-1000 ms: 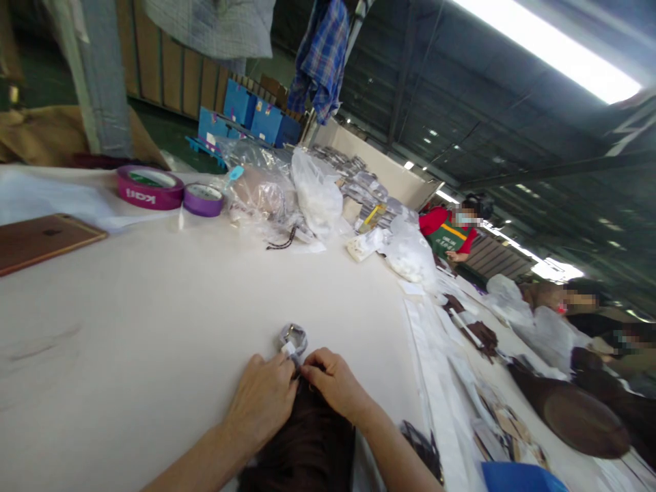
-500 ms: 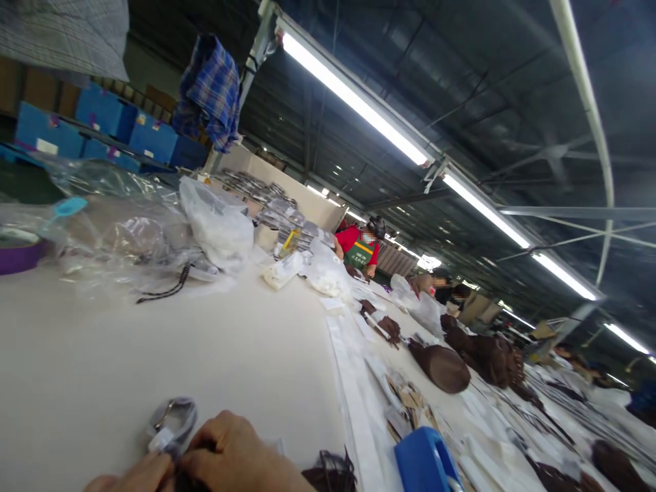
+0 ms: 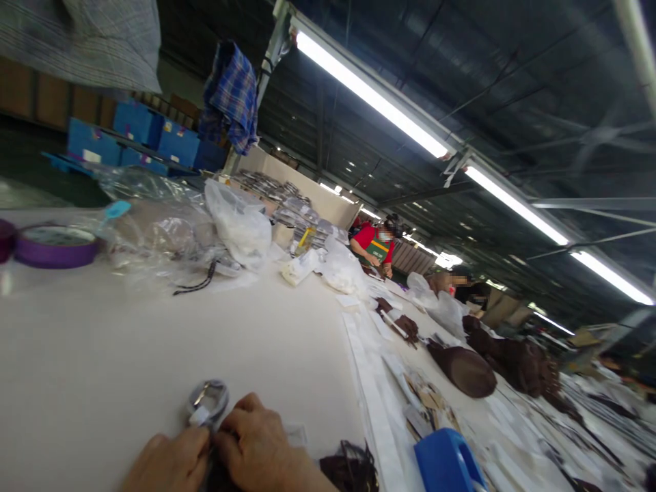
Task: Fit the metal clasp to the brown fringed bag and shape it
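Observation:
Both my hands sit at the bottom edge on the white table (image 3: 154, 342). My left hand (image 3: 167, 465) and my right hand (image 3: 256, 447) pinch together on the end of a dark brown piece, mostly hidden under them. A small silver ring with a white tag (image 3: 208, 402) pokes out just above my fingertips and touches them. Both hands have their fingers closed. A dark brown tangle (image 3: 351, 468) lies right of my right hand.
A purple tape roll (image 3: 54, 246) and clear plastic bags (image 3: 169, 232) lie at the far left. White strips (image 3: 369, 383), brown hat-like pieces (image 3: 464, 369) and a blue object (image 3: 445, 461) crowd the right. Other people (image 3: 376, 246) work further along the table.
The view has swung up and to the right, so my hands dropped to the bottom edge. They stay pinched on the brown piece beside the silver ring.

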`<state>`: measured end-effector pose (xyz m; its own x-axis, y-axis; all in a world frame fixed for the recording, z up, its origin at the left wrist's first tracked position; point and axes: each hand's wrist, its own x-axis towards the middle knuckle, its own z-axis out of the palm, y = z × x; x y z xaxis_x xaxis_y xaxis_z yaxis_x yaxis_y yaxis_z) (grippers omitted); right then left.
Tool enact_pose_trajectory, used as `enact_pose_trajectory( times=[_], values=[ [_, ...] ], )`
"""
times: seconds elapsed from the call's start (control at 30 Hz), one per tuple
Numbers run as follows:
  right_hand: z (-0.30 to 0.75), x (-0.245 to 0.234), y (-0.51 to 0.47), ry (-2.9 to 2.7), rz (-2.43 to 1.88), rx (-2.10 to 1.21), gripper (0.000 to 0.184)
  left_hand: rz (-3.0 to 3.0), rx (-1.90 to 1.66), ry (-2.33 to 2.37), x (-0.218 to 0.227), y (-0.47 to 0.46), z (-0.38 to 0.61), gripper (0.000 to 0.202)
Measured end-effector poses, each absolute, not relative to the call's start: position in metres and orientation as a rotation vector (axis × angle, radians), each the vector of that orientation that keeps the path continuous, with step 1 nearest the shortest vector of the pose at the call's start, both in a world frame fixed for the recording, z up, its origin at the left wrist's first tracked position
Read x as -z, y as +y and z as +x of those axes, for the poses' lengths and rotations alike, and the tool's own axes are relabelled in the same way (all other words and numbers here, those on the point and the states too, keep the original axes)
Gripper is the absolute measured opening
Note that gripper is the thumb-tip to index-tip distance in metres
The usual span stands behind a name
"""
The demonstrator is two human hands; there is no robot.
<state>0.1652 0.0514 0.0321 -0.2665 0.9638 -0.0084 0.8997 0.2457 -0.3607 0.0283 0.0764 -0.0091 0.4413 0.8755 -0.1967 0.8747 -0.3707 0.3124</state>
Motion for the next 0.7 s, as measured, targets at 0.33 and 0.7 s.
enact_pose_trajectory(
  times=[0.33, 0.7],
  values=[
    [0.163, -0.033, 0.054, -2.285, -1.707, -0.515, 0.021, 2.266, -0.091, 1.455, -0.033, 0.066, 0.024, 0.03],
    [0.16, -0.031, 0.05, -2.21, -1.765, -0.499, 0.017, 2.319, -0.135, 1.361, -0.03, 0.063, 0.026, 0.035]
  ],
)
